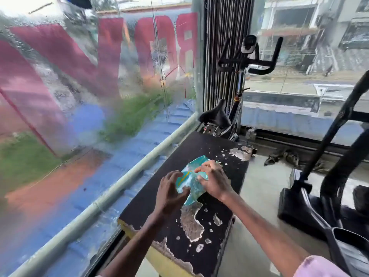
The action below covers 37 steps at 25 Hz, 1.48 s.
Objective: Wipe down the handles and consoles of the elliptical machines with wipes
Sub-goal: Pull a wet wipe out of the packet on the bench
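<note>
From the head view, a soft teal pack of wipes (192, 181) is gripped between both hands over the table (203, 254), so the step in hand looks like getting a wipe out before any cleaning is begun. The left hand (169, 193) is curled round the pack's near-left edge, thumb pressed into the crinkled film; the right hand (214, 180) is clamped over its top and far side. Whether the flap is already lifted cannot quite be told, as it is hidden under the right fingers. Beneath the hands, the table's black covering is seen peeling, with pale flakes and a yellow layer exposed at the near edge. Well to the right of the right hand, the dark tubular frame of an elliptical machine (337, 124) is seen, untouched. Next, a sheet would need pinching and pulling free while the pack is steadied, then carrying rightward to the handles.
</note>
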### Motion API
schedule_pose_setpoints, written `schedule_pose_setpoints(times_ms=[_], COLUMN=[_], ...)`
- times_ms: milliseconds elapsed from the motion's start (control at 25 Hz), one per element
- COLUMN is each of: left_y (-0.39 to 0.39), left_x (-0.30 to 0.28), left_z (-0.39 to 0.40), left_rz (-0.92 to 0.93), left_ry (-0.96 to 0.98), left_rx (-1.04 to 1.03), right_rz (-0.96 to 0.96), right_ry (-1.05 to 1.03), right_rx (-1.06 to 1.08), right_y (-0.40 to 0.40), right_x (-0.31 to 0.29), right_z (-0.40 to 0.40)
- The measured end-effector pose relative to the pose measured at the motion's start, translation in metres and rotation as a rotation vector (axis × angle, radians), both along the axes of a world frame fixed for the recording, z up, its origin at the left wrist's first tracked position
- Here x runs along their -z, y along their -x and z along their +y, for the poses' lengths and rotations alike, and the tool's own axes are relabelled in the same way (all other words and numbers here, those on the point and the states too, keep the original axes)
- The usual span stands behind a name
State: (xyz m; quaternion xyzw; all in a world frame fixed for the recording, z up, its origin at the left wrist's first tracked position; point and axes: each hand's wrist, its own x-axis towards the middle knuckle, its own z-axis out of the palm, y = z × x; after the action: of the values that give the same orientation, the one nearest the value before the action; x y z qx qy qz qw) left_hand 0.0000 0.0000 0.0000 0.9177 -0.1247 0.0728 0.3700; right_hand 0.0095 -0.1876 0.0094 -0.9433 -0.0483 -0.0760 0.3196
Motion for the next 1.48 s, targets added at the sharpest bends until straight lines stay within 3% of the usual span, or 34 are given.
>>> schedule_pose_setpoints(times_ms=[160, 280, 440, 640, 840, 1040, 1480], left_y=[-0.014, -0.021, -0.009, -0.009, -0.006, -0.005, -0.002], left_x=[0.018, 0.035, 0.045, 0.046, 0.045, 0.044, 0.041], left_z=[-0.011, -0.011, -0.008, -0.006, -0.004, -0.003, -0.004], left_rz=[-0.098, -0.073, -0.038, -0.026, -0.030, -0.028, -0.031], left_ry=[-0.109, -0.174, -0.130, -0.094, -0.103, -0.132, -0.138], left_rx=[0.006, 0.040, 0.073, 0.087, 0.094, 0.106, 0.103], right_rz=[-0.200, -0.247, -0.169, -0.117, 0.195, 0.322, 0.209], right_ry=[0.213, 0.313, 0.382, 0.348, 0.287, 0.255, 0.393], right_rx=[-0.088, -0.114, 0.038, -0.086, -0.075, -0.077, -0.115], right_y=[-0.016, -0.028, -0.037, -0.042, -0.048, -0.053, -0.039], right_x=[0.009, 0.011, 0.012, 0.011, 0.001, -0.008, -0.010], right_z=[-0.010, -0.011, -0.016, -0.009, 0.000, 0.006, 0.015])
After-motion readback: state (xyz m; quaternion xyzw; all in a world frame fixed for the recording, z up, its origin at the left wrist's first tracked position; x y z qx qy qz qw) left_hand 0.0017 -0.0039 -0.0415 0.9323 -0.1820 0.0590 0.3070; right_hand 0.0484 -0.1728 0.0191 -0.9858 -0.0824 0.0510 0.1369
